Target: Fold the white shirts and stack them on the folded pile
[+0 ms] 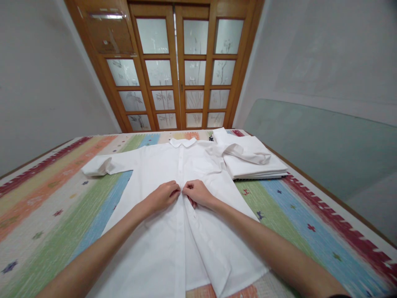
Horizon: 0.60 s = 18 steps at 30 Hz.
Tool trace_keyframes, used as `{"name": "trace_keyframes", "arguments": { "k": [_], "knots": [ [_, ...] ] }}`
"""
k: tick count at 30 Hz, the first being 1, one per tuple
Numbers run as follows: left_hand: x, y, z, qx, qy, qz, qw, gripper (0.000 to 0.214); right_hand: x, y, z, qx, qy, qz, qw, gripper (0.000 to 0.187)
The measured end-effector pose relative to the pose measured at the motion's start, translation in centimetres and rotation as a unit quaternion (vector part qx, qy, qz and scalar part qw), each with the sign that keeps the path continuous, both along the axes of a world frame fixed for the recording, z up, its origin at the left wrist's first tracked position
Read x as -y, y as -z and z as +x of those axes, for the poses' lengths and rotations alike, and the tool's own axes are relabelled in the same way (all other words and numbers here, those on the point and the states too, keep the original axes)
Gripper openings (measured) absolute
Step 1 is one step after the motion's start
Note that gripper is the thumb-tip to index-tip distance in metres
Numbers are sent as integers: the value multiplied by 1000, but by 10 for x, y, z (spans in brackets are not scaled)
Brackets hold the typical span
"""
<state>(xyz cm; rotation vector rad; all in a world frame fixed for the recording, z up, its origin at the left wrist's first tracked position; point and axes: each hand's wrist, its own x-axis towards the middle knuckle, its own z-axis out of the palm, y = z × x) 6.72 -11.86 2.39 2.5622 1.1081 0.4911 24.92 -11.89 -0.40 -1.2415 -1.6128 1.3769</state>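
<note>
A white button-up shirt point(155, 165) lies front side up, its collar at the far end and its hem toward me. My left hand point(169, 193) pinches the left edge of the front opening at mid-chest height. Right beside it, my right hand point(197, 192) is closed on the opposite front edge, with the fingertips of both hands almost touching. Above the hands the front is closed along the button strip; below them the two edges part, and the right one is folded over. Any button between my fingers is hidden.
A stack of folded white cloth point(256, 163) sits at the far right, with one shirt sleeve point(245, 152) lying over it. Beneath everything is a striped, patterned cloth point(58, 215) on a bed or table. Wooden doors with glass panes point(176, 66) stand behind, with walls on both sides.
</note>
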Motion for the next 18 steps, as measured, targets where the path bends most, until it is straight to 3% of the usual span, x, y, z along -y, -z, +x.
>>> {"name": "trace_keyframes", "arguments": {
  "k": [10, 18],
  "knots": [
    [18, 20, 1, 89, -48, 60, 993, 22, -3, 3, 0, -20, -2, -9, 1000, 16],
    [18, 18, -1, 119, -65, 26, 990, 17, -2, 2, -1, -23, -4, -25, 999, 15]
  ]
}}
